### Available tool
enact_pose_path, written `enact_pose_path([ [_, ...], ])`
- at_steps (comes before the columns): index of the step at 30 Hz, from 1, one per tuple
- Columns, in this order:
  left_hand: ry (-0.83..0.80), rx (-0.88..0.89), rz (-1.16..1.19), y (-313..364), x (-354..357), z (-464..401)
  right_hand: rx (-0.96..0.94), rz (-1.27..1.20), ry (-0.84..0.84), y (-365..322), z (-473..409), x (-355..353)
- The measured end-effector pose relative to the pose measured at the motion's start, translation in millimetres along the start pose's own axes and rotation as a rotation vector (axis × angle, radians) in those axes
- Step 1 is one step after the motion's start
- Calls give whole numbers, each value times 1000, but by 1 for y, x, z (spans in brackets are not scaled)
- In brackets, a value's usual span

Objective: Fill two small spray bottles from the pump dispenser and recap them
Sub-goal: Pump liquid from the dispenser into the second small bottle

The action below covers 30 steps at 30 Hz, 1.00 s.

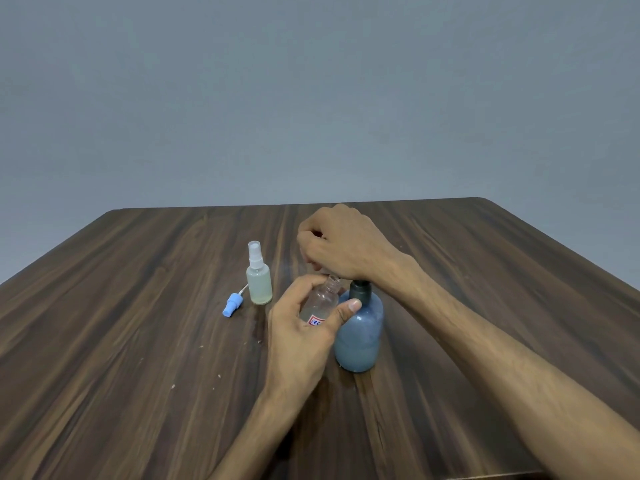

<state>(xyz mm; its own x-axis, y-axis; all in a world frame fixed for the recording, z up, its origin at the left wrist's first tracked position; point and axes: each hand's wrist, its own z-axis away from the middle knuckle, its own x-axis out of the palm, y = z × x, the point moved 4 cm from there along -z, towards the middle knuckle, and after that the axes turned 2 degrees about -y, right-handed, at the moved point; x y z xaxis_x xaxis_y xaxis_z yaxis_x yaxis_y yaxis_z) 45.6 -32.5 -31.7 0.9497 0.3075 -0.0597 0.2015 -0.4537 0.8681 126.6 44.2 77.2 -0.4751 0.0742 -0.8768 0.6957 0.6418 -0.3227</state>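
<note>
My left hand (pixel 301 327) grips a small clear spray bottle (pixel 323 299) with a red and blue label, uncapped, tilted with its open neck up against the pump's spout. Right beside it stands the blue pump dispenser (pixel 360 334), partly filled. My right hand (pixel 341 244) lies curled over the dispenser's dark pump head, which is mostly hidden beneath it. A second small spray bottle (pixel 259 277), capped with a clear sprayer and holding pale liquid, stands upright to the left. A loose blue sprayer cap (pixel 231 303) lies on the table beside it.
The dark wooden table (pixel 138 341) has its far edge just behind my right hand. A grey wall rises behind it. Small pale specks dot the wood at the front left.
</note>
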Motion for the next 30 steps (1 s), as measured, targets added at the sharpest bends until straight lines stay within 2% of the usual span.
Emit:
enact_pose_path([
  [19,14,-9,15,1,0,1,4,-7,-4,2,1,5],
  [24,13,0,-5,-1,0,1,-10,-26,40,1,-2,-1],
  [30,11,-4,14,0,1,1,-7,0,2,0,0,4],
])
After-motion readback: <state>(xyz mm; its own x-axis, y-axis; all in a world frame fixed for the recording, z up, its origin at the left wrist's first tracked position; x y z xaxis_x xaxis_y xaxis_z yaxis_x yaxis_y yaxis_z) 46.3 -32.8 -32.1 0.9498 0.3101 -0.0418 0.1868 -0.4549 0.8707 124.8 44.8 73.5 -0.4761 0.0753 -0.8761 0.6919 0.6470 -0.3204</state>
